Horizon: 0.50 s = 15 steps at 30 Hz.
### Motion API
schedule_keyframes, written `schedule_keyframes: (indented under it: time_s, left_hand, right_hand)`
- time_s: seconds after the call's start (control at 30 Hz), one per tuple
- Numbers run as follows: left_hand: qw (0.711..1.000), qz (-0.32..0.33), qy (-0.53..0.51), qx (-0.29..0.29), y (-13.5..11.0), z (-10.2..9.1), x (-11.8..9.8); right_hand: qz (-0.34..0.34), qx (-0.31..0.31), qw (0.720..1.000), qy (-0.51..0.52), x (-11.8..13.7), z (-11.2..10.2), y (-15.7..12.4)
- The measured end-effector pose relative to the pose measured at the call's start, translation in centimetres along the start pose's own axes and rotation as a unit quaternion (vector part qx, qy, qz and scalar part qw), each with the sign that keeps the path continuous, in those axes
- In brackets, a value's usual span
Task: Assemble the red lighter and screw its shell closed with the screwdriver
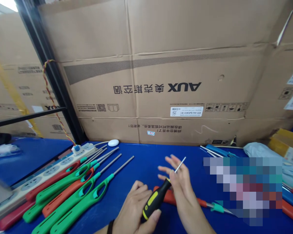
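My left hand is wrapped round the black and yellow handle of a screwdriver, its shaft tilted up and to the right. My right hand is beside the shaft, thumb by its base and the other fingers spread apart. Below and partly behind my hands lies a long-neck lighter with an orange-red body; its teal part and metal neck stretch to the right. On the left, several green, red and orange long-neck lighters lie side by side, metal necks pointing away to the upper right.
A white power strip runs along the left, with a twisted cable plugged in. A white oval object sits by the cardboard wall. On the right are blue lighters, a light-blue plastic bag, a carton and a pixelated area.
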State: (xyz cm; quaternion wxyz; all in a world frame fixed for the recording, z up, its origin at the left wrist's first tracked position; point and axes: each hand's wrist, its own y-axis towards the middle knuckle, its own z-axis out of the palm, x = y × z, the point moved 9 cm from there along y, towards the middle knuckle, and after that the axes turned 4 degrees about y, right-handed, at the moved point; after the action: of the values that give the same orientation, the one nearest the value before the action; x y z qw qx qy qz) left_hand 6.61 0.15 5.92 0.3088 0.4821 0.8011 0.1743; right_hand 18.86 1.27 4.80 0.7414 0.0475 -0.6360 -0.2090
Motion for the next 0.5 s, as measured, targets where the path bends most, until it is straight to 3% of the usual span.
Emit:
schedule_keyframes:
  time_s: [0.07,0.13,0.2,0.27,0.33,0.4,0.43,0.5]
  left_hand:
    - [1.000,-0.019,0.001,-0.024,0.0,-0.6,0.6]
    - [0.998,-0.034,0.003,-0.043,-0.2,-0.9,1.0]
    - [0.998,-0.041,0.003,-0.046,-0.3,-0.8,1.2]
    - [0.998,-0.028,0.010,-0.059,-0.5,-0.9,1.2]
    - [0.999,-0.001,0.011,-0.053,-0.4,-0.7,1.0]
    - [0.999,0.031,0.000,-0.015,-0.1,-0.3,0.8]
    - [0.999,0.036,-0.006,0.007,0.1,0.0,1.0]
    - [0.999,0.016,-0.007,0.034,0.5,0.2,1.7]
  right_hand:
    - [-0.105,-0.061,0.982,-0.146,2.1,-1.6,-0.1]
    - [-0.212,-0.043,0.931,-0.295,4.1,-1.1,-0.5]
    - [-0.314,0.073,0.856,-0.403,5.1,1.4,-1.5]
    - [-0.381,0.205,0.784,-0.446,4.9,3.9,-3.0]
    - [-0.415,0.262,0.748,-0.446,4.8,4.8,-4.1]
    - [-0.428,0.257,0.751,-0.433,5.3,4.6,-4.3]
    - [-0.429,0.236,0.765,-0.418,5.7,4.2,-4.2]
    - [-0.398,0.150,0.831,-0.358,6.7,2.4,-3.2]
